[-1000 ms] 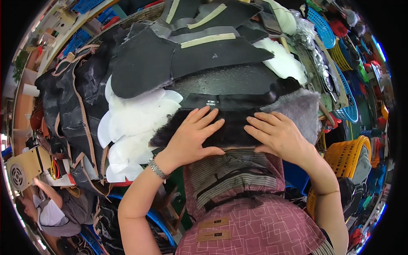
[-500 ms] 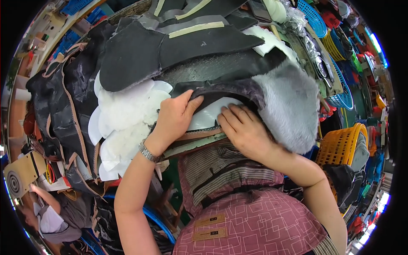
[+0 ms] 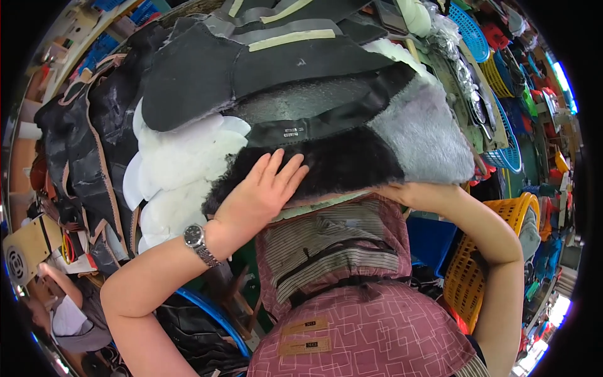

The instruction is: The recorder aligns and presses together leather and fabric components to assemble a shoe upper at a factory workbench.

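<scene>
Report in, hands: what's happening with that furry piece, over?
Left hand laid open on black-and-grey fur piece. Right hand at its near edge, fingers mostly hidden. White pieces by its left end.

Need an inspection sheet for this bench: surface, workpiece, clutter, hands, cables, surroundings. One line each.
Surface: pale green worktop edge shows at the front; mostly covered otherwise.
Job's things: black-and-grey fur piece, fur side up, smooth black band along its far side.
Clutter: overlapping white sheets at left; flat dark grey pieces with pale strips beyond.
Hands: left hand flat on the black fur, fingers spread; right hand at the near edge, fingertips hidden.
Cables: red and yellow cords, far left; connections unclear.
Surroundings: orange plastic basket at right; another person lower left.
</scene>
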